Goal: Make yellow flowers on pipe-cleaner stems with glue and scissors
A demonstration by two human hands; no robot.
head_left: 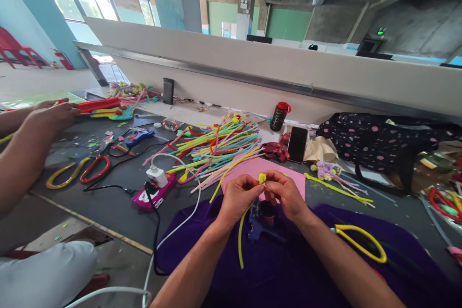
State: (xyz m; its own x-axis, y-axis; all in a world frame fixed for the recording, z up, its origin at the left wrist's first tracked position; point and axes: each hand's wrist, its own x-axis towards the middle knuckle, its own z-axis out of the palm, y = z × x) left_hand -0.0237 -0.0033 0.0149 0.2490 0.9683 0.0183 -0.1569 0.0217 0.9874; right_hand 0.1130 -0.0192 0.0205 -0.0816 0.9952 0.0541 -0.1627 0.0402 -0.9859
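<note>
Both my hands meet over a purple cloth [306,269]. Between their fingertips is a small, bunched yellow pipe cleaner [262,178]. My left hand [236,199] pinches it from one side, and a long yellow stem [240,243] hangs below that hand. From the other side, the fingers of my right hand [287,195] close on the same piece. Just under my hands lies a blue glue gun [257,228], partly hidden by them. Pink paper [288,171] lies behind my hands. Yellow-handled scissors [361,240] rest right of my right forearm.
A pile of coloured pipe cleaners [224,142] spreads behind my hands. At left are a pink power strip [155,192] with cords and red-and-yellow scissors [96,169]. A co-worker's hands [54,115] hold red strips. A phone [298,144], bottle [279,116] and dark bag [378,144] stand behind.
</note>
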